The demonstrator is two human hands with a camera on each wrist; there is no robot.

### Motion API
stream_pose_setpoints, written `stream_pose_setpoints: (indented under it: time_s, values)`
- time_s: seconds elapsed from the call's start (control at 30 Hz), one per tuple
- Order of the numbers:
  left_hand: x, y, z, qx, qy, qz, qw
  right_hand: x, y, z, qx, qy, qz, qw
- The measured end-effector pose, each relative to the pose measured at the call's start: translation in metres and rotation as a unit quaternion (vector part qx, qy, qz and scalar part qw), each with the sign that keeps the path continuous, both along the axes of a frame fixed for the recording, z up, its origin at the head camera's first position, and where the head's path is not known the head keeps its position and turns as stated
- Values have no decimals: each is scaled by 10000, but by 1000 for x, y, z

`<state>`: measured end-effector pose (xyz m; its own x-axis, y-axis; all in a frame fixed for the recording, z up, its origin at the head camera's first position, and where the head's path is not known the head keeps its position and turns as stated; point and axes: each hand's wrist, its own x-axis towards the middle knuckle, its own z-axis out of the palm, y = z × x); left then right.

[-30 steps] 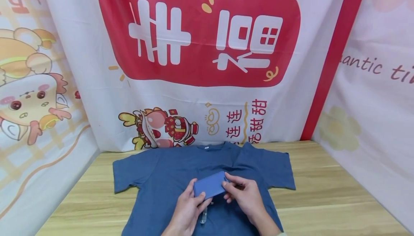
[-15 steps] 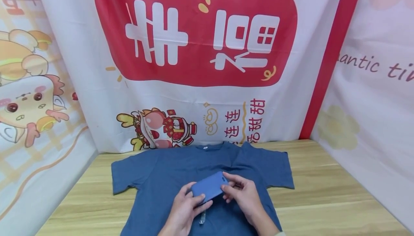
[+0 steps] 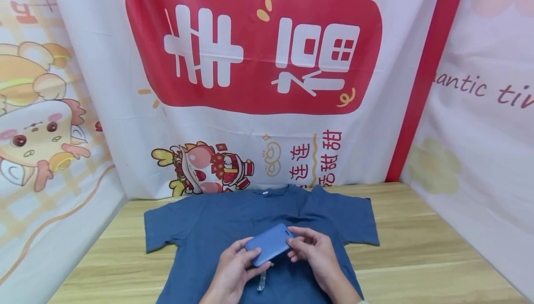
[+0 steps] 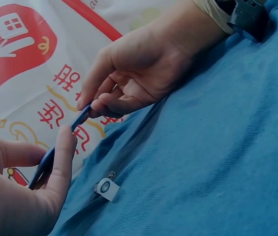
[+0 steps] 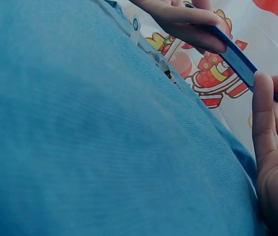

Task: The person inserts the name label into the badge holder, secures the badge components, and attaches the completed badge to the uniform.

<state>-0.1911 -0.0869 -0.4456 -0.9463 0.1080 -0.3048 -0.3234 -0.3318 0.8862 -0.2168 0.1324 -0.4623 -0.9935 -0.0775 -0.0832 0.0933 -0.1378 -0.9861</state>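
Flat blue card holder (image 3: 269, 246), one, held above a blue T-shirt (image 3: 200, 230).
Left to right, I log: left hand (image 3: 231, 267), gripping the holder's left end between thumb and fingers; clear strap (image 3: 262, 281), on the shirt; the holder, tilted, bridging both hands; right hand (image 3: 318, 254), pinching its slotted right end.

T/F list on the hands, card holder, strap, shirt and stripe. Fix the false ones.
1. The left hand and right hand both hold the blue card holder. True.
2. The slot is at the end nearer the left hand. False: nearer the right hand.
3. The shirt is bunched in a heap. False: spread out on the table.
4. The clear strap is apart from the right hand. True.
5. The red stripe is at the head view's left. False: right.
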Motion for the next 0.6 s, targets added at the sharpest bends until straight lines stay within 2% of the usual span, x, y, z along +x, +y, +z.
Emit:
stream_pose_setpoints:
  time_s: [0.13, 0.23, 0.6]
  values:
    - [1, -2, 1, -183, 24, 131, 9997, 1, 1, -1, -131, -104, 289, 9994]
    - [2, -4, 0, -277, 56, 100, 9996, 2, 2, -1, -230, -85, 436, 9987]
    - [-1, 1, -1, -744, 122, 109, 9971, 1, 0, -1, -291, 24, 491, 9984]
